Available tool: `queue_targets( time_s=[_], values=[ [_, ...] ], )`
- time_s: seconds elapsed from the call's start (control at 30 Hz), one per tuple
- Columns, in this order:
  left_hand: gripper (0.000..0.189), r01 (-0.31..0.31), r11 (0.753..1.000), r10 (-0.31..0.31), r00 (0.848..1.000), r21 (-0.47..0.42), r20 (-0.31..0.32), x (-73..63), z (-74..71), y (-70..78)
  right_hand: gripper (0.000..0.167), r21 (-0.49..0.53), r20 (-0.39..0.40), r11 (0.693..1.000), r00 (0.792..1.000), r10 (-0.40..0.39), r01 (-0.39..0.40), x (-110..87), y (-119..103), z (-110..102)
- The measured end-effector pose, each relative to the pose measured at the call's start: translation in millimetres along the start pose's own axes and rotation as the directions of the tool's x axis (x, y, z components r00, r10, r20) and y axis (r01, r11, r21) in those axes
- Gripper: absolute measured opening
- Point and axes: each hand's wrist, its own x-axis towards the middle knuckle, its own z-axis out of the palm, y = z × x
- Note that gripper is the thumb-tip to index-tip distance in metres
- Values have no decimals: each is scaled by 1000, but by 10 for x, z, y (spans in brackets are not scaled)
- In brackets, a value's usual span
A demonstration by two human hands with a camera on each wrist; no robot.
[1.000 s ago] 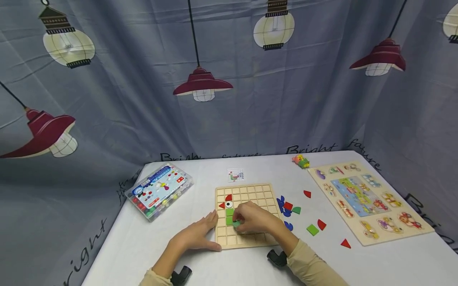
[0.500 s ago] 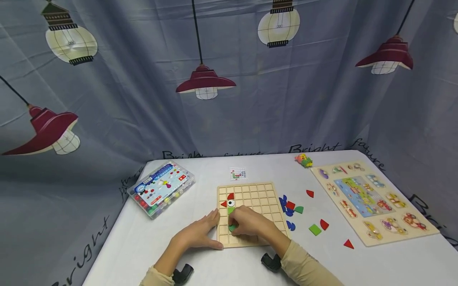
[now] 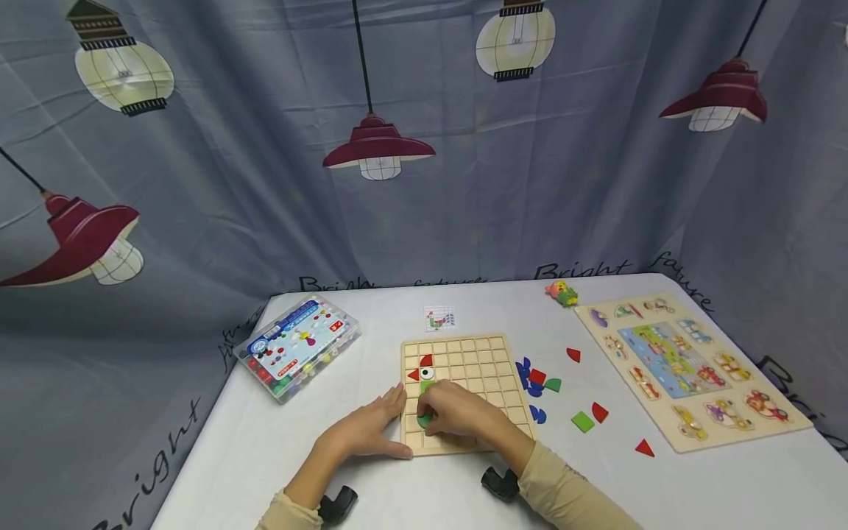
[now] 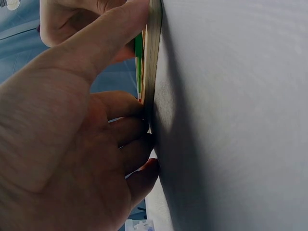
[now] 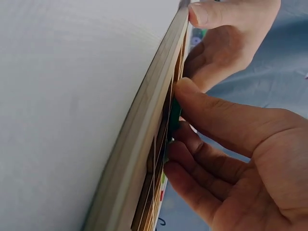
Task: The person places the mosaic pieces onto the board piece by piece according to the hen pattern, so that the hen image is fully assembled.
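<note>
A wooden grid board (image 3: 473, 361) lies on the white table. My right hand (image 3: 457, 409) is over its lower left cells, pinching a dark green piece with a rounded edge (image 3: 424, 421) between thumb and fingers; in the right wrist view the green piece (image 5: 175, 115) is right at the board's surface. My left hand (image 3: 363, 430) rests along the board's left side, thumb at the near corner, as the left wrist view also shows. Above the right fingers sit a white eye tile (image 3: 427, 374), a red triangle (image 3: 414, 375), a red quarter circle (image 3: 427, 360) and a light green square (image 3: 426, 385).
Right of the board lie blue pieces (image 3: 535, 389), a green quarter piece (image 3: 552, 384), a light green square (image 3: 582, 422) and several red pieces. A picture puzzle board (image 3: 722, 434) lies far right. A plastic case (image 3: 298, 346), a pattern card (image 3: 439, 318) and a toy (image 3: 562, 293) stand farther back.
My right hand has moved slightly left with the green piece, now covering the lower light green square on the board. My left hand stays at the board's edge.
</note>
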Motion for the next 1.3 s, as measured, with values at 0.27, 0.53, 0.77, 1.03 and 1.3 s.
queue_targets(
  time_s=[0.27, 0.53, 0.77, 1.03, 1.3],
  values=[
    [108, 9, 1000, -9, 1000, -1, 1, 0, -5, 15, 17, 47, 5, 998, 1000, 31, -31, -43, 25, -39],
    [108, 6, 1000, -6, 1000, -3, 4, -9, -17, 32, 17, 60, -3, 998, 1000, 28, -27, -35, 80, -41],
    [108, 11, 1000, -11, 1000, -11, 8, 3, -3, 13, 18, 69, -15, 997, 1000, 21, -19, -27, 84, -28],
    [108, 10, 1000, -10, 1000, -10, 11, 22, 16, 3, 19, 83, -22, 996, 999, 34, -32, -38, 105, -4],
    [108, 10, 1000, -10, 1000, 0, 11, 30, 6, -8, 18, 85, -26, 995, 999, 44, -42, -19, 114, -8]
  ],
)
